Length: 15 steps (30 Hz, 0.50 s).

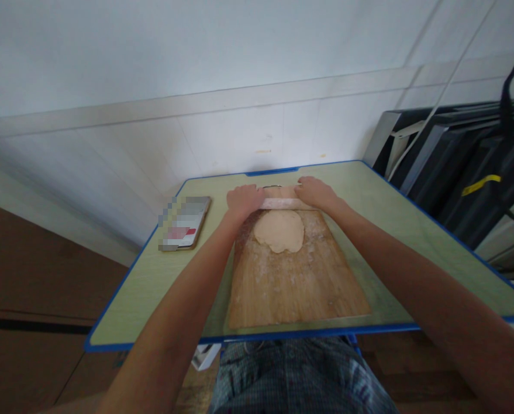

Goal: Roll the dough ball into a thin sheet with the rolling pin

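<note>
A pale rolling pin lies crosswise near the far end of a wooden cutting board. My left hand is closed around its left end, and my right hand grips the right end. Just on the near side of the pin, a flattened piece of dough with an uneven edge rests on the board. White flour is scattered over the wood around it. Whether the pin touches the dough's far edge I cannot tell.
The board lies on a light green table with a blue rim. A phone, partly blurred out, rests at the left. A white wall stands behind the table. Dark flat panels lean at the right, with a hanging black strap.
</note>
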Each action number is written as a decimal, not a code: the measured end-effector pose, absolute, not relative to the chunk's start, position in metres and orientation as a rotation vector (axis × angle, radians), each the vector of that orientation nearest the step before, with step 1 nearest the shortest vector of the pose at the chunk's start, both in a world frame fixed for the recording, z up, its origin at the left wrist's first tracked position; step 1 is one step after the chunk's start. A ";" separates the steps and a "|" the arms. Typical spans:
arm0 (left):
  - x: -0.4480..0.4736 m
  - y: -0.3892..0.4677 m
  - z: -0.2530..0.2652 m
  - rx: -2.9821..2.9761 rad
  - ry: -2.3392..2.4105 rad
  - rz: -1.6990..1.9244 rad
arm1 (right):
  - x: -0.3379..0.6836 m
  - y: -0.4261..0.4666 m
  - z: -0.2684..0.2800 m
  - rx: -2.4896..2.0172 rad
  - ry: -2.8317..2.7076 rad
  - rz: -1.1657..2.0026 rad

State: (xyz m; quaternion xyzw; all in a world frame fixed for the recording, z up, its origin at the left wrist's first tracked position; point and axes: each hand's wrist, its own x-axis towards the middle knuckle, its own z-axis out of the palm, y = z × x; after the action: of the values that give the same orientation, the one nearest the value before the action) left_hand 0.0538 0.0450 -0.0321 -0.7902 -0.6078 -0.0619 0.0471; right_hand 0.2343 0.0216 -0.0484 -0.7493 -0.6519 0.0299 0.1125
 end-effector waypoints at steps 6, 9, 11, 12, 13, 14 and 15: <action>0.053 0.037 -0.035 -2.377 -1.763 -0.245 | 0.233 0.017 -0.048 -2.180 -1.936 0.051; 0.051 0.031 -0.035 -2.368 -1.679 -0.268 | 0.230 0.013 -0.047 -2.159 -1.954 0.020; 0.050 0.027 -0.035 -2.374 -1.610 -0.286 | 0.229 0.009 -0.046 -2.140 -1.976 0.002; 0.049 0.025 -0.036 -2.377 -1.577 -0.294 | 0.228 0.007 -0.045 -2.130 -1.991 -0.005; 0.049 0.024 -0.037 -2.382 -1.550 -0.301 | 0.227 0.005 -0.044 -2.118 -2.008 -0.011; 0.048 0.023 -0.038 -2.383 -1.533 -0.310 | 0.226 0.002 -0.043 -2.105 -2.027 -0.017; 0.048 0.023 -0.040 -2.380 -1.529 -0.326 | 0.225 0.000 -0.042 -2.090 -2.048 -0.021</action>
State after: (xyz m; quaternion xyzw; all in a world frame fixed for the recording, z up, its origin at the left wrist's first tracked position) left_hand 0.0476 0.0226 -0.0396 -0.8269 -0.5310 -0.1131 0.1466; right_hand 0.2251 -0.0004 -0.0419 -0.7101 -0.6958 -0.0073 0.1077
